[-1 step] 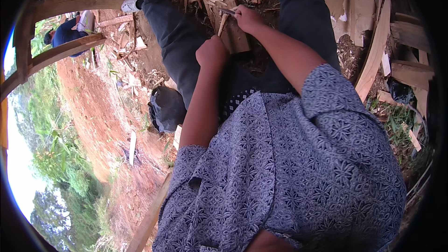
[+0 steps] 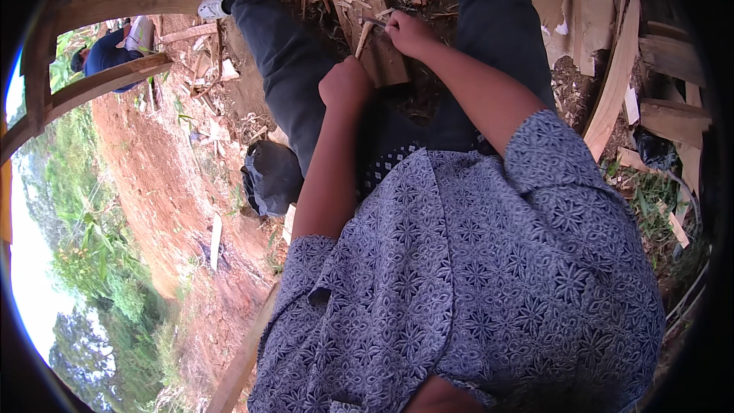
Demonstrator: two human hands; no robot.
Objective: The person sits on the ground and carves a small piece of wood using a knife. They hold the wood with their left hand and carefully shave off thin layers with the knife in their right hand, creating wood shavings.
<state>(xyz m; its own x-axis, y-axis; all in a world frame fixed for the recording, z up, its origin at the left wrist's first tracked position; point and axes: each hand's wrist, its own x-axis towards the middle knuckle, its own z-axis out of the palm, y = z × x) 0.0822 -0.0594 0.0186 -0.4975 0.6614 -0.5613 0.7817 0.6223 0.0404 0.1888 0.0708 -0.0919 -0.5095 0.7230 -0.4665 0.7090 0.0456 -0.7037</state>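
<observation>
My left hand (image 2: 345,82) is closed around the lower end of a thin, pale wooden stick (image 2: 363,40), which points up and away from me. My right hand (image 2: 410,34) grips a knife (image 2: 374,21), its dark blade lying across the stick's upper end. Only a short length of the blade shows, and its handle is hidden in my fingers. Under the stick lies a flat wooden board (image 2: 388,66) between my legs, with shavings and splinters around its far end.
A dark bag-like bundle (image 2: 273,178) sits left of my left forearm. Large wooden slabs (image 2: 612,84) lie at the right. Wood scraps (image 2: 210,80) litter the reddish ground. At the far left a person (image 2: 112,53) bends over behind curved timber beams (image 2: 130,4).
My right hand and forearm have shifted slightly to the right, and the knife with them. My left hand has barely moved and keeps hold of the stick.
</observation>
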